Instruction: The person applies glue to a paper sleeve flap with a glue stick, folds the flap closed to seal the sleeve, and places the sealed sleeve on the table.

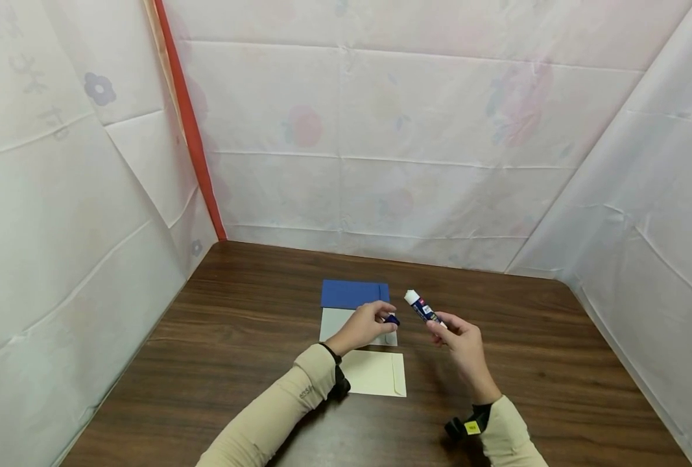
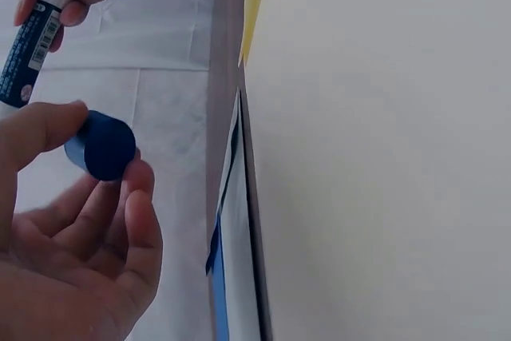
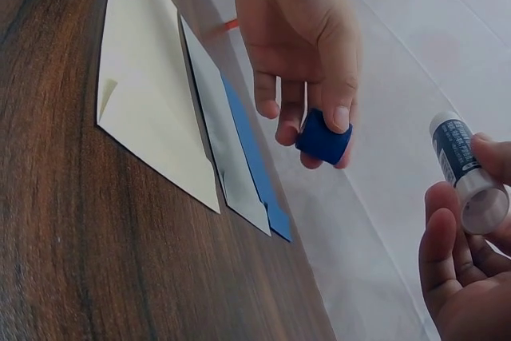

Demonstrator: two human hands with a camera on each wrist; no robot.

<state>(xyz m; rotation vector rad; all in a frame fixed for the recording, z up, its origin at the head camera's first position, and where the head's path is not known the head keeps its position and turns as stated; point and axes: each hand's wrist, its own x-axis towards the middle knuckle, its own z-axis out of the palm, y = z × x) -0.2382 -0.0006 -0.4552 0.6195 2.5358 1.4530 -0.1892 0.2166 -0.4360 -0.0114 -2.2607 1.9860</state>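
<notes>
In my right hand [image 1: 459,337] I hold a glue stick [image 1: 425,307] with a dark blue label, tilted, its white glue end uncovered and pointing up and left. My left hand [image 1: 366,324] pinches the blue cap [image 2: 101,145] between thumb and fingers, apart from the stick. Below the left hand lies a pale grey envelope [image 1: 334,319]. Beyond it is a blue envelope [image 1: 350,294]. A cream envelope [image 1: 375,373] lies nearer, partly covered by the left wrist in the head view. The right wrist view shows the stick's clear base end [image 3: 484,209] toward the camera.
All three envelopes lie in a column on the dark wood table [image 1: 217,324]. White printed sheets [image 1: 346,130] hang behind and at both sides of the table. A red strip [image 1: 190,123] runs down the back left corner.
</notes>
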